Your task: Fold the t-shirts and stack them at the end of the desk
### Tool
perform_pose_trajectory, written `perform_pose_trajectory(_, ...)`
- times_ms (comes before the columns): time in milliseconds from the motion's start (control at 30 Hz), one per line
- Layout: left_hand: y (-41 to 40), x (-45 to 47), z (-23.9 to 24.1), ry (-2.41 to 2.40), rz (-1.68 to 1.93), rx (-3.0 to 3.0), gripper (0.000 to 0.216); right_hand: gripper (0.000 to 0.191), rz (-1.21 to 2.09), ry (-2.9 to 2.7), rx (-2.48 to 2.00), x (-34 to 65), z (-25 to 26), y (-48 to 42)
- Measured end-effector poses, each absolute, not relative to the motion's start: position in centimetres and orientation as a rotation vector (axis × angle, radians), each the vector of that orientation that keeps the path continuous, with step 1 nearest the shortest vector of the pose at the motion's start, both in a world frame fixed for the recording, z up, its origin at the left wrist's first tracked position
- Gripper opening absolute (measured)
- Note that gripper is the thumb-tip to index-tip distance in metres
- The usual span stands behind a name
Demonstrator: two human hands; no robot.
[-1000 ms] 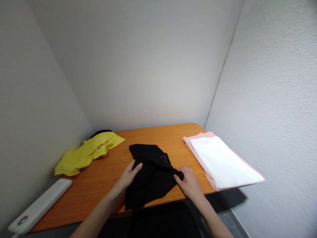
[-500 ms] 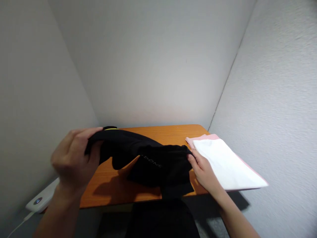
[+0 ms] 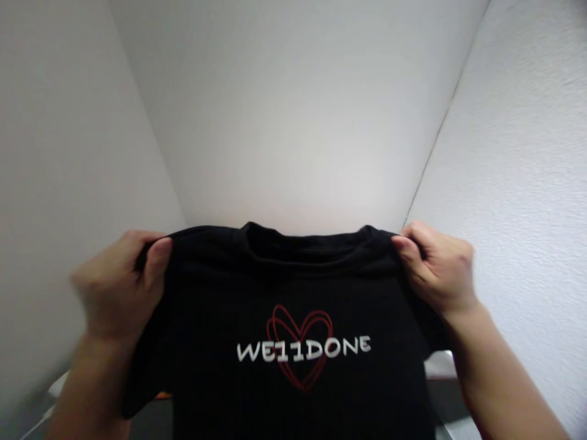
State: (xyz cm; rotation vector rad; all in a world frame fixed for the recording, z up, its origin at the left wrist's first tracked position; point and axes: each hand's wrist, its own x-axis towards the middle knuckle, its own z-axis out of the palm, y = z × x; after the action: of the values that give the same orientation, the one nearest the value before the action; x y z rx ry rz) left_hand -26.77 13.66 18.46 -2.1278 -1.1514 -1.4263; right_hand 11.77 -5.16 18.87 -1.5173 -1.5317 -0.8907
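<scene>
A black T-shirt (image 3: pixel 293 318) hangs spread out in front of me, held up by its shoulders. White lettering and a red heart outline show on its chest. My left hand (image 3: pixel 121 281) pinches the left shoulder, fingers closed on the cloth. My right hand (image 3: pixel 435 269) grips the right shoulder the same way. The shirt hides nearly all of the table behind it.
Pale walls close in on the left, back and right. A sliver of the white folded cloth (image 3: pixel 440 365) shows under my right wrist. A small orange patch of the table (image 3: pixel 164 395) peeks out at the shirt's lower left.
The black shirt went from a heap on the table to being lifted and spread upright. Both hands rose and moved apart to its shoulders. The view tilted up.
</scene>
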Motion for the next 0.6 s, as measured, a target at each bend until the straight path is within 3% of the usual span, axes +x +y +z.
perform_pose_trajectory(167, 23.0, -19.9, 15.1, -1.146, -1.037, -2.218, 0.038, 0.047, -0.788, -1.619, -1.892, 14.9, 15.3, 6.1)
perform_pose_trajectory(267, 25.6, -17.2, 9.9, -1.083, -0.735, -2.441, 0.036, 0.045, -0.732, -1.697, -2.121, 14.8, 9.7, 10.0)
perform_pose_trajectory(367, 25.8, -15.5, 3.8, -1.048, -0.525, -2.682, 0.042, 0.046, -0.476, -1.833, -2.252, 13.3, 3.1, 11.2)
perform_pose_trajectory(500, 25.4, -14.2, -1.9, -1.082, -0.255, -2.904, 0.058, 0.068, -0.168, -1.898, -2.335, 12.1, -3.6, 11.6)
perform_pose_trajectory(600, 25.2, -13.9, -4.0, -1.213, -0.067, -2.963, 0.066, 0.079, -0.035, -1.896, -2.379, 12.5, -5.9, 12.0)
